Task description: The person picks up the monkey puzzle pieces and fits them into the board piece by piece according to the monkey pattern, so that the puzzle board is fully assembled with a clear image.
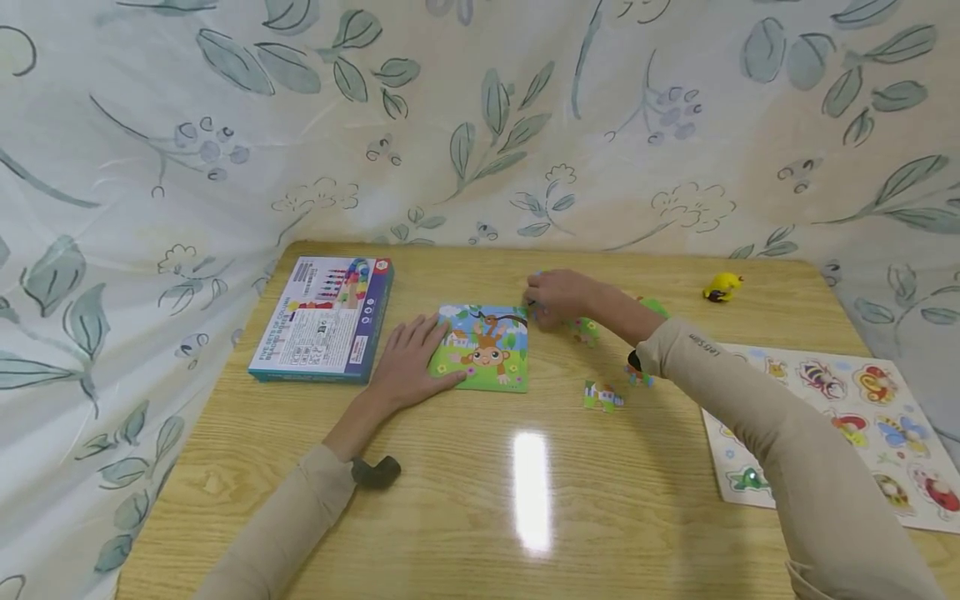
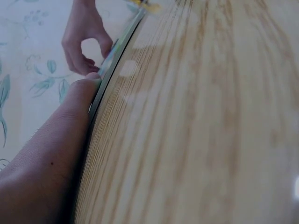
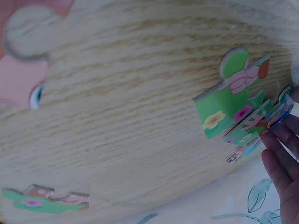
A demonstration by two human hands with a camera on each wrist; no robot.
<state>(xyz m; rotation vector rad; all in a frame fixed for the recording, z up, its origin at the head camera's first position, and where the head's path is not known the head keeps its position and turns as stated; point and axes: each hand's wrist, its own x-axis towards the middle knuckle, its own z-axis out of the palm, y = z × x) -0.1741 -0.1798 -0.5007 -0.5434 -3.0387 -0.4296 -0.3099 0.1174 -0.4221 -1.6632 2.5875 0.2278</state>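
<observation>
My left hand (image 1: 408, 367) lies flat with fingers spread along the left edge of a square monkey puzzle (image 1: 487, 354), its thumb along the lower edge. Just past the puzzle's upper right corner, my right hand (image 1: 558, 296) bends over a small group of loose pieces. In the right wrist view its fingers (image 3: 278, 161) pinch a blue-and-green puzzle piece (image 3: 280, 112), partly hidden by them. Under and beside that lies a green piece with flowers (image 3: 229, 102). The left wrist view shows the right hand (image 2: 86, 42) with thumb and fingertips curved together.
A boxed game (image 1: 322, 321) lies left of my left hand. Loose pieces, one with a house (image 1: 602, 395), are scattered below my right forearm. Farther right are a yellow toy (image 1: 723, 287) and an insect puzzle board (image 1: 862, 433), partly covered by my right sleeve.
</observation>
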